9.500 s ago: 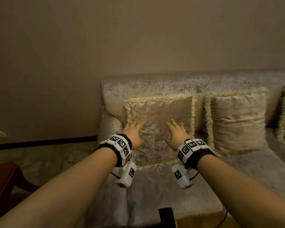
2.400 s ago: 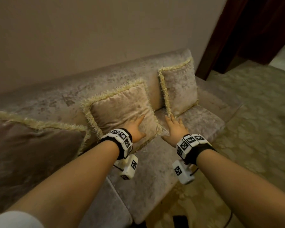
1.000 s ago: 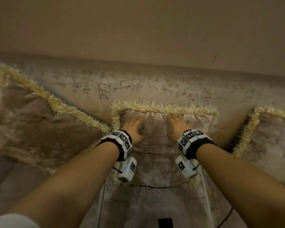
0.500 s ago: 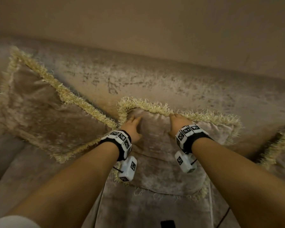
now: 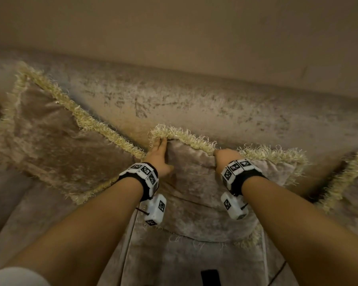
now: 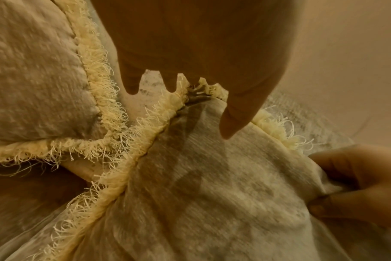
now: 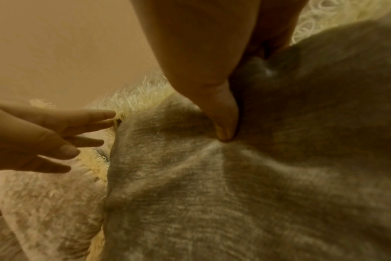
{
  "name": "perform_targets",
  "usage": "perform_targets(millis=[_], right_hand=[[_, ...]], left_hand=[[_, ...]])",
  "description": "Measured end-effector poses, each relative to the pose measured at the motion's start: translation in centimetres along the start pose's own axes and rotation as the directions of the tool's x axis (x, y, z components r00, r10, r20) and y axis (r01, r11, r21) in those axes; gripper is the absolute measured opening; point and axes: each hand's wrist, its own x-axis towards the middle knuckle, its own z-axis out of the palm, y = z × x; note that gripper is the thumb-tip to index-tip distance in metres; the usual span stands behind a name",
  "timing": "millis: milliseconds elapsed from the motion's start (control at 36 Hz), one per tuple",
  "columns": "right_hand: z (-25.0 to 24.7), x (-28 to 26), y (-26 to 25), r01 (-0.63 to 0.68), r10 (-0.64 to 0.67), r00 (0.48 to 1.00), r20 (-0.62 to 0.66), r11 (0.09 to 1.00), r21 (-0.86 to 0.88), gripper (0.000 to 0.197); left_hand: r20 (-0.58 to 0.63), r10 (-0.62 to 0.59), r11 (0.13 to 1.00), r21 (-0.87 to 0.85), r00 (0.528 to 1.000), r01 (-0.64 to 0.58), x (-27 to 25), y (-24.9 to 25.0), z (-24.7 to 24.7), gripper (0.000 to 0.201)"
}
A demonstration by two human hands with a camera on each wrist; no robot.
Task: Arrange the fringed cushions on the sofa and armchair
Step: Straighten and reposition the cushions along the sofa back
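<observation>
Since half a second ago, the left hand is seen shifted up to the top left corner of the middle cushion, and the right hand is now closed over the top edge, where the fringe is pushed into a hump between the two hands.

The middle cushion is propped against the sofa backrest, its lower edge on the seat. Its lower left corner is hidden by the left wrist camera. The right-hand fingertips are hidden behind the top edge in the head view. In the right wrist view, the thumb is pressed into the velvet face and the fabric is pinched into creases; the picture is blurred.

The left-hand fingers are held nearly straight, slightly spread, touching the corner fringe without gripping.

A left cushion is tilted, touching the middle one. A right cushion is cut off by the frame.
</observation>
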Motion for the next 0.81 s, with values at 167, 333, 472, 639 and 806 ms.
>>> perform_targets(millis=[167, 333, 472, 639, 806], right_hand=[[-1.6, -2.8, 0.7, 0.005, -0.004, 1.000, -0.009, 1.000, 0.021, 0.018], [-2.9, -6.7, 1.7, -0.029, 0.031, 0.999, -0.029, 0.998, 0.064, 0.012], [-4.8, -9.7, 2.1, -0.051, 0.058, 0.996, -0.069, 0.994, 0.101, 0.006], [-8.0, -13.3, 2.1, -0.061, 0.082, 0.987, -0.140, 0.987, 0.151, 0.004], [-12.1, -17.6, 2.0, -0.035, 0.103, 0.944, -0.313, 0.976, 0.216, 0.011]], left_hand=[[-0.086, 0.058, 0.998, -0.007, 0.995, -0.058, -1.4, 0.0, -1.0, 0.101], [-0.101, 0.008, 1.000, -0.013, 0.995, -0.010, -3.4, -0.1, -2.0, 0.107], [-0.081, -0.024, 1.000, -0.016, 0.996, 0.022, -5.0, 0.1, -3.7, 0.117], [-0.033, -0.021, 0.999, 0.033, 0.999, 0.022, -6.6, 0.9, -5.9, 0.121], [-0.067, 0.090, 0.994, -0.051, 0.994, -0.093, -8.3, 2.6, -8.6, 0.121]])
